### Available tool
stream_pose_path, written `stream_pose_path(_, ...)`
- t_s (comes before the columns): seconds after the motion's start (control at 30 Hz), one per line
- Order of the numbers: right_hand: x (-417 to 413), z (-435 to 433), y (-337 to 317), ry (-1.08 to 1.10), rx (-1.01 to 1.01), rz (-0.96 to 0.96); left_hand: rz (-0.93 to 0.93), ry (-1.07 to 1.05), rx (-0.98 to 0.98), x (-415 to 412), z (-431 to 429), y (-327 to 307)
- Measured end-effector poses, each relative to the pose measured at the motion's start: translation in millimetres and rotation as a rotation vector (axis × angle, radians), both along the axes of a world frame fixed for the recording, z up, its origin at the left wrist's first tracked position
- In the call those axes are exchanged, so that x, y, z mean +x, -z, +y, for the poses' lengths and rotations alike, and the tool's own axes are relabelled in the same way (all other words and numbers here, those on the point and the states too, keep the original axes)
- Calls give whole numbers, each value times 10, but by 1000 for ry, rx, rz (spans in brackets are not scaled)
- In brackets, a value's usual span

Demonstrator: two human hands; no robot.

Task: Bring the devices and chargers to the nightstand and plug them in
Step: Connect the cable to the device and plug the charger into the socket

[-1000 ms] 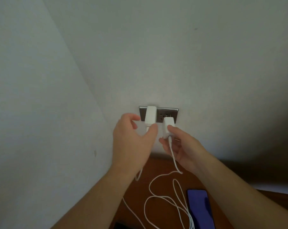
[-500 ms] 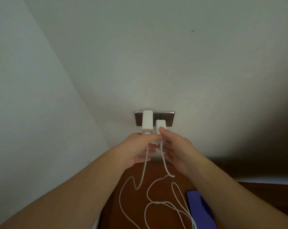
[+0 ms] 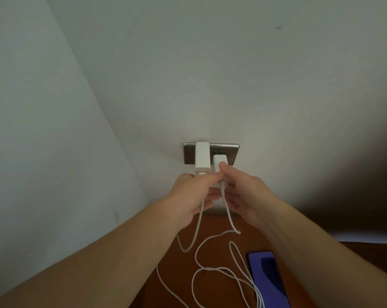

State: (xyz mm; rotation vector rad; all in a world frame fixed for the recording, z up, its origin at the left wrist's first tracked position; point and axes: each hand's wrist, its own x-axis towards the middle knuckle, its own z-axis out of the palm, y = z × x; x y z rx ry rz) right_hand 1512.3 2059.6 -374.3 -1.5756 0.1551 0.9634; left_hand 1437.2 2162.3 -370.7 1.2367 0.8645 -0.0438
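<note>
Two chargers sit in the outlet point(image 3: 232, 154). My left hand point(image 3: 191, 193) and right hand point(image 3: 240, 192), touching, both pinch the right charger point(image 3: 219, 160); the left charger point(image 3: 202, 156) crowds it. Two cables point(image 3: 229, 218) trail onto the table point(image 3: 217, 256) beside one phone point(image 3: 268, 278).

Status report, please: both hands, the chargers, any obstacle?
Left hand pinches left cable below tall charger. Right hand grips short charger at wall socket. Cables trail over nightstand beside phone; no obstacle seen.
</note>
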Motion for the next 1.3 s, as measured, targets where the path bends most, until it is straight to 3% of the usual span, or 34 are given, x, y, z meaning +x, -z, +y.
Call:
stream_pose_path(0.23, -50, 47, -6, 31, -35, -34, -65, -51, 131, -16, -94, 76)
stream_pose_path(0.67, 8, 158, -76, 140, -60, 63, -32, -147, 164, 52, -129, 127)
stream_pose_path(0.9, -40, 231, -67, 216, 19, 90, -8, -193, 237, 43, -166, 151)
stream_pose_path(1.03, -122, 174, 55, 148, 14, 55, -40, -133, 225, -8, -179, 195)
stream_pose_path(1.17, 3, 211, -72, 170, -1, 103, 2, -203, 279, 39, -208, 184)
stream_pose_path(1.3, -7, 137, -11, 116, -1, 94, 17, -189, 207, 40, -228, 185)
